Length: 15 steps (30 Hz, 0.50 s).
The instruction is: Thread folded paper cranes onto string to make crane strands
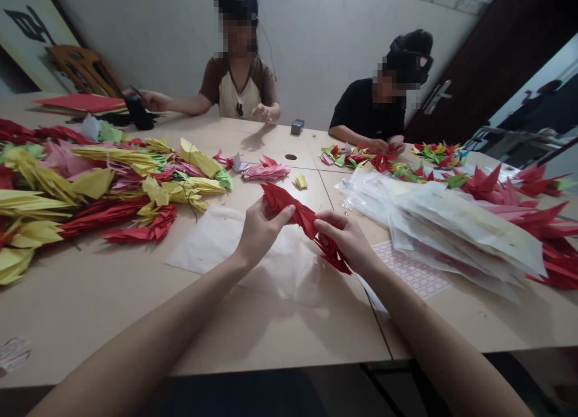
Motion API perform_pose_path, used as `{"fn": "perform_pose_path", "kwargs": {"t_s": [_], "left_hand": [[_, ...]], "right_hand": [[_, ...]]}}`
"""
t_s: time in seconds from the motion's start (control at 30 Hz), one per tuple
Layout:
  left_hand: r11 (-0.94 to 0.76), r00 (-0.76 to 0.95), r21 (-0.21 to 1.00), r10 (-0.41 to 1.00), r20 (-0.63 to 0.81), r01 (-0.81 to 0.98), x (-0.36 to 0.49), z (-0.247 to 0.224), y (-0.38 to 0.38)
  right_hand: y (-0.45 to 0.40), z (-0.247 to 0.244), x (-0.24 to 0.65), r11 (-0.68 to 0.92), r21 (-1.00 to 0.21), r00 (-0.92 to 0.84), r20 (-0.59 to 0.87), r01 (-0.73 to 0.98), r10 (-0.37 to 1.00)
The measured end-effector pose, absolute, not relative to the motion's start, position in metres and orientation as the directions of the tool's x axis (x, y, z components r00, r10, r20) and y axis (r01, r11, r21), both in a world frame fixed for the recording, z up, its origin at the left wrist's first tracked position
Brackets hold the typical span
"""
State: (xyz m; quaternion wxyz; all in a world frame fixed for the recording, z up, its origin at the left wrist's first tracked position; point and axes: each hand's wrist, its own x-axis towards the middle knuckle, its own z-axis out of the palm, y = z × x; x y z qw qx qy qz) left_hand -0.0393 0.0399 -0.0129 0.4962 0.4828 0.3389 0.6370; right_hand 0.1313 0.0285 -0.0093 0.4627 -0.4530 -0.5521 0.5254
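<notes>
A bundle of folded red paper pieces (301,216) is held up between my two hands over the table. My left hand (266,227) grips its upper left part, the thumb lying along the front. Around its lower right part close the thumb and fingers of my right hand (345,236), and red points hang below them. Beneath my hands a translucent plastic bag (289,266) lies flat on the table. A small yellow folded piece (300,181) and a pink bundle (265,172) rest beyond the red bundle.
Yellow, red, pink and green paper bundles (90,182) cover the left side. Stacked plastic bags (456,224) lie at the right over a patterned sheet (413,269), beside more red pieces (551,224). Two people (244,86) (368,107) sit across the table.
</notes>
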Motion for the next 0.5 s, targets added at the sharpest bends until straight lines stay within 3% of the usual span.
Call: {"fn": "perform_pose_path", "kwargs": {"t_s": [0.37,0.5], "left_hand": [[-0.244,0.074,0.912,0.957,0.282,-0.328,-0.0378,-0.0126,0.0382],[-0.229,0.126,0.942,0.956,0.266,-0.246,-0.0377,-0.012,0.0349]], "right_hand": [[0.0287,-0.0085,0.1303,0.131,-0.986,-0.111,0.119,0.102,0.987],[0.029,-0.0083,0.1305,0.138,-0.985,-0.107,0.126,0.107,0.986]]}}
